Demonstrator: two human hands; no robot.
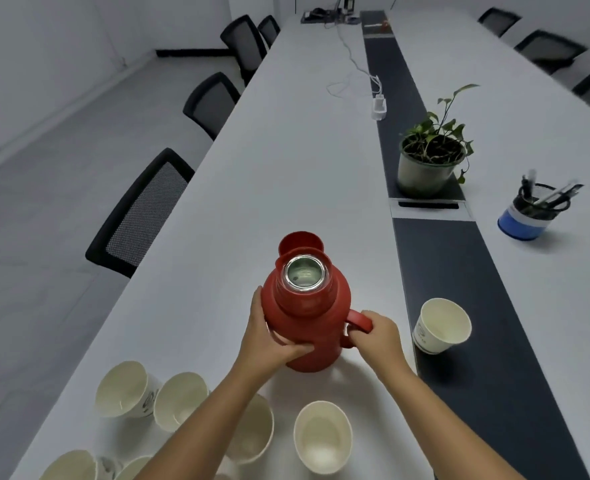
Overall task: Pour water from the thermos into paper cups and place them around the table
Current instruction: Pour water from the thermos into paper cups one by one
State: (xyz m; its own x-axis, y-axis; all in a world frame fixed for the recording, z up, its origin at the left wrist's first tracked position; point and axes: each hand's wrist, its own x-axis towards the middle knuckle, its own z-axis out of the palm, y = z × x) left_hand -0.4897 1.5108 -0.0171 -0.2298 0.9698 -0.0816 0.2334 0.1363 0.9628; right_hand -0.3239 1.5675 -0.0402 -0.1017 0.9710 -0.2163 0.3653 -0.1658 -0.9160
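A red thermos (pixel 307 317) stands upright on the long white table (pixel 286 168), its silver mouth uncovered. Its red cap (pixel 301 242) lies just behind it. My left hand (pixel 272 334) is wrapped around the thermos body on its left side. My right hand (pixel 378 336) grips the thermos handle on the right. Several white paper cups stand near the front edge: one (pixel 323 436) below the thermos, others at the lower left (pixel 123 389) (pixel 179 400). One more paper cup (pixel 442 325) stands alone on the dark centre strip to the right. I cannot tell whether the cups hold water.
A potted plant (pixel 428 164) sits on the dark centre strip (pixel 494 341). A blue pen holder (pixel 532 213) stands at the right. A white power strip (pixel 379 107) with cables lies farther back. Black office chairs (pixel 141 213) line both long sides of the table.
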